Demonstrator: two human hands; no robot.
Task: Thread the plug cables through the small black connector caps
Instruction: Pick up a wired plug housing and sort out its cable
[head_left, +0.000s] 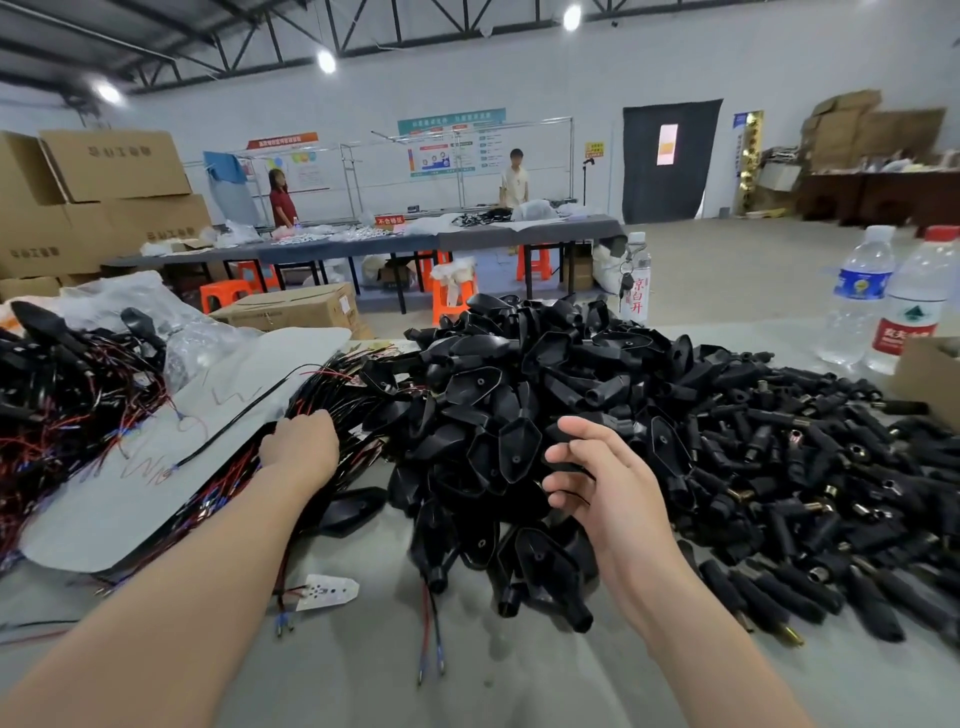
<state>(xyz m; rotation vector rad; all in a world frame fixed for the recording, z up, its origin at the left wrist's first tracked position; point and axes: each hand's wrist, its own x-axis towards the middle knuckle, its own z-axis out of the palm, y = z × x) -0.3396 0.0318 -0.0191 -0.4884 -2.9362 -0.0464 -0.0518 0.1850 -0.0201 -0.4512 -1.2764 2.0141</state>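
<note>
The left hand (298, 449), at 9 o'clock of the plug pile (498, 384), is curling its fingers down round the cables (337, 400). The right hand (602, 488) is hovering at the pile's 5 o'clock edge with its fingers half curled. Whether it is gripping anything cannot be told against the black. The caps (779, 467) are lying spread at the pile's 3 o'clock, with bottles (860, 291) standing at 2 o'clock.

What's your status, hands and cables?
Left hand gripping cable bundle. Right hand pinching small black cap. Plug pile crowds the middle.
</note>
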